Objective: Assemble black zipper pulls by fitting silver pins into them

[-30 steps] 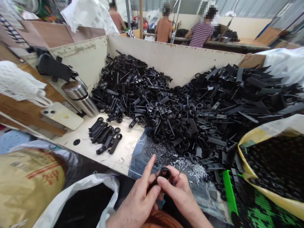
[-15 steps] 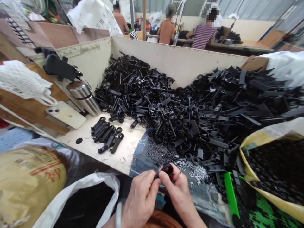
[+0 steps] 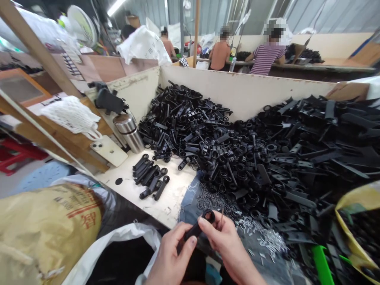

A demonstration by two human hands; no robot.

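Between my two hands, near the front edge of the work surface, is a black plastic handle with a ring end (image 3: 208, 216). My left hand (image 3: 173, 251) pinches its lower, straight end between thumb and fingers. My right hand (image 3: 224, 237) grips it just below the ring, and a thin pin-like piece (image 3: 222, 215) sticks up by the right fingers. Similar ringed handles (image 3: 154, 181) lie in a row on the pale board to the left. Beyond my hands are small dark screws (image 3: 215, 197) and a scatter of silvery pins (image 3: 271, 237).
A big heap of black plastic parts (image 3: 213, 146) fills the bin behind. At left stand a steel flask (image 3: 129, 132) and a phone (image 3: 109, 151). A white sack (image 3: 115, 233) opens below left; a yellow-edged sack (image 3: 346, 225) is at right. Several people sit beyond the bin wall (image 3: 249, 89).
The camera view has swung left, so the scene sits further right. The handle is tilted more upright, with its ring now facing up, and my left fingers have slid toward its lower end.
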